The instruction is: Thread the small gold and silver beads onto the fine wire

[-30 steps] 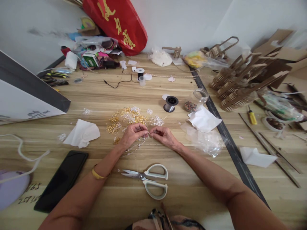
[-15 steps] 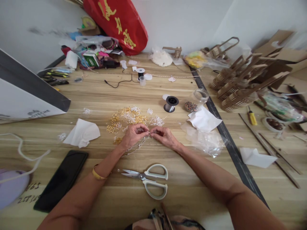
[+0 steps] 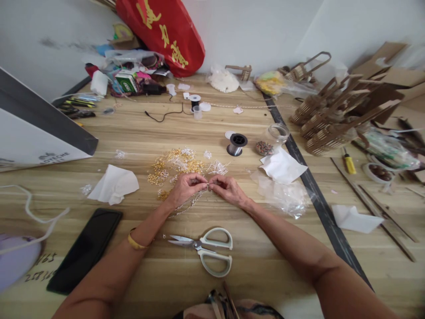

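the left hand (image 3: 185, 190) and right hand (image 3: 229, 189) nearly met beyond the scissors (image 3: 197, 244), thumb and fingers of each pinched on a tiny metal piece (image 3: 208, 184) between their tips, its shape too small to tell. a silvery chain (image 3: 186, 210) trailed from just under those fingertips, below the left hand, on the far side of the scissors. farther beyond the scissors lay gold-coloured bits (image 3: 158, 165) and silvery pins (image 3: 217, 167); past the scissors' handles stood a wire spool (image 3: 236, 146); left of the scissors lay a black phone (image 3: 84, 250).
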A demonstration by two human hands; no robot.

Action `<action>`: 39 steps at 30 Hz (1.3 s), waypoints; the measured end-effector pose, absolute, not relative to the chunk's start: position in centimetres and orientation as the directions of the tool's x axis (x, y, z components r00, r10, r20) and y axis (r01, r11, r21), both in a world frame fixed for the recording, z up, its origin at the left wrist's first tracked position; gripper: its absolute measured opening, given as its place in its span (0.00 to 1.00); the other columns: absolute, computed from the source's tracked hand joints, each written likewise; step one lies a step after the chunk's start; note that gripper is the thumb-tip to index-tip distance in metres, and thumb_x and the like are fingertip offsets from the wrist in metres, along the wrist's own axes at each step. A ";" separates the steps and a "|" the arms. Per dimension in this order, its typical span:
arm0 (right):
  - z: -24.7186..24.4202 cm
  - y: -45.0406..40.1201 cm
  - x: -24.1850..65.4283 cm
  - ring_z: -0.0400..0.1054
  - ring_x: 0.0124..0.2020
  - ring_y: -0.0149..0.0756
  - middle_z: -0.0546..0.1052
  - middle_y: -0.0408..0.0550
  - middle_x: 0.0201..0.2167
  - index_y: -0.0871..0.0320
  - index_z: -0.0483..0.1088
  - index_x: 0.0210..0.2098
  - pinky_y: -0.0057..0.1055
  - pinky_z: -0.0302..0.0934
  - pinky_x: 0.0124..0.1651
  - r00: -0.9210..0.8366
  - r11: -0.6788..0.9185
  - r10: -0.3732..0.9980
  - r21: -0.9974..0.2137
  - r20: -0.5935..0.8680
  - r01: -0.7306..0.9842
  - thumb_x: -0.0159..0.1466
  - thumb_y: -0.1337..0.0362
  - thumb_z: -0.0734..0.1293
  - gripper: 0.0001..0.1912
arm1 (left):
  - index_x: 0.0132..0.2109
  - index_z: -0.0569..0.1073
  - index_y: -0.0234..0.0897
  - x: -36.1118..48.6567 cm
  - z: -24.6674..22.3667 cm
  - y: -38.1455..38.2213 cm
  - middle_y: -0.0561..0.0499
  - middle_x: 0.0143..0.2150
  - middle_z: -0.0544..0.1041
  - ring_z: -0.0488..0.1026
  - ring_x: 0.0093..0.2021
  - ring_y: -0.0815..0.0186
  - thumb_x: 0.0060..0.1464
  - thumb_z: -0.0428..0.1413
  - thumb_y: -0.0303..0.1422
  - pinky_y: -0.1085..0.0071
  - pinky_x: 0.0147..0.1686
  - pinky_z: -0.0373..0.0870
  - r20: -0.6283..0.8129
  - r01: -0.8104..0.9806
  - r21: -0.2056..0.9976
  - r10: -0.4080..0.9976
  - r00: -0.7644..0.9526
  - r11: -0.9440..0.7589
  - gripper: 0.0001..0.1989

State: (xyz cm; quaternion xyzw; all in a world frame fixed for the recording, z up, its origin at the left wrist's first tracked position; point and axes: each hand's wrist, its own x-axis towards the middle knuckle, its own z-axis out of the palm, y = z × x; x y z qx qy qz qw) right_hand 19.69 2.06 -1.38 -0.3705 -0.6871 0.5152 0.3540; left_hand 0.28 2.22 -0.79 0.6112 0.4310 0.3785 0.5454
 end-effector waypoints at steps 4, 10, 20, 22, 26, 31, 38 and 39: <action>-1.4 2.1 19.7 0.60 0.25 0.27 0.71 0.42 0.25 0.61 0.70 0.34 0.25 0.53 0.28 -0.476 0.186 0.874 -0.973 0.100 0.137 0.62 0.57 0.65 0.12 | 0.32 0.77 0.33 0.3 -0.8 2.3 0.50 0.29 0.78 0.74 0.30 0.68 0.47 0.64 0.33 0.73 0.33 0.70 -0.003 0.132 0.990 0.941 0.339 -0.044 0.07; -1.0 2.0 19.7 0.60 0.24 0.26 0.71 0.42 0.25 0.61 0.71 0.34 0.25 0.54 0.27 -0.487 0.141 0.871 -0.984 0.073 0.106 0.62 0.56 0.66 0.13 | 0.31 0.76 0.32 0.2 -0.3 2.3 0.51 0.26 0.77 0.73 0.28 0.69 0.47 0.63 0.33 0.73 0.32 0.69 -0.044 0.104 0.995 0.943 0.330 0.010 0.07; -1.3 2.0 19.5 0.60 0.24 0.27 0.70 0.42 0.24 0.61 0.71 0.35 0.25 0.54 0.27 -0.459 0.168 0.883 -0.978 0.093 0.126 0.63 0.56 0.65 0.13 | 0.31 0.76 0.33 0.2 0.3 2.3 0.51 0.25 0.77 0.73 0.27 0.68 0.44 0.64 0.34 0.72 0.32 0.70 -0.098 0.050 0.995 0.950 0.295 0.087 0.09; -1.2 2.0 19.5 0.60 0.25 0.27 0.70 0.42 0.24 0.61 0.72 0.35 0.25 0.54 0.27 -0.459 0.171 0.883 -0.977 0.094 0.129 0.63 0.56 0.65 0.13 | 0.31 0.76 0.33 0.2 0.4 2.3 0.52 0.24 0.77 0.73 0.27 0.69 0.44 0.64 0.34 0.72 0.32 0.70 -0.106 0.036 0.994 0.953 0.284 0.099 0.09; -1.2 2.0 19.6 0.61 0.25 0.27 0.70 0.42 0.25 0.61 0.72 0.35 0.25 0.55 0.28 -0.457 0.191 0.883 -0.971 0.106 0.143 0.63 0.57 0.65 0.12 | 0.31 0.76 0.33 0.2 0.6 2.3 0.52 0.24 0.77 0.73 0.26 0.69 0.44 0.65 0.34 0.73 0.32 0.70 -0.110 0.021 0.994 0.956 0.273 0.109 0.10; -1.1 2.0 19.6 0.60 0.25 0.27 0.72 0.43 0.26 0.61 0.73 0.34 0.25 0.54 0.29 -0.456 0.217 0.882 -0.961 0.118 0.170 0.63 0.59 0.65 0.11 | 0.31 0.76 0.33 0.2 0.7 2.3 0.52 0.24 0.77 0.72 0.26 0.69 0.44 0.65 0.35 0.72 0.32 0.70 -0.110 0.022 0.994 0.956 0.273 0.108 0.10; -1.3 2.1 19.6 0.61 0.26 0.28 0.73 0.44 0.28 0.61 0.73 0.34 0.25 0.54 0.30 -0.464 0.293 0.866 -0.941 0.187 0.169 0.63 0.62 0.64 0.09 | 0.31 0.76 0.32 0.2 0.6 2.3 0.52 0.24 0.77 0.72 0.26 0.69 0.45 0.64 0.35 0.72 0.31 0.69 -0.109 0.040 0.994 0.953 0.282 0.102 0.09; -1.3 2.1 19.6 0.61 0.26 0.28 0.73 0.44 0.28 0.61 0.73 0.34 0.25 0.54 0.30 -0.466 0.295 0.865 -0.941 0.188 0.168 0.63 0.62 0.65 0.09 | 0.31 0.76 0.32 0.2 0.6 2.3 0.52 0.24 0.77 0.72 0.26 0.69 0.46 0.64 0.35 0.72 0.32 0.69 -0.108 0.044 0.994 0.952 0.285 0.099 0.09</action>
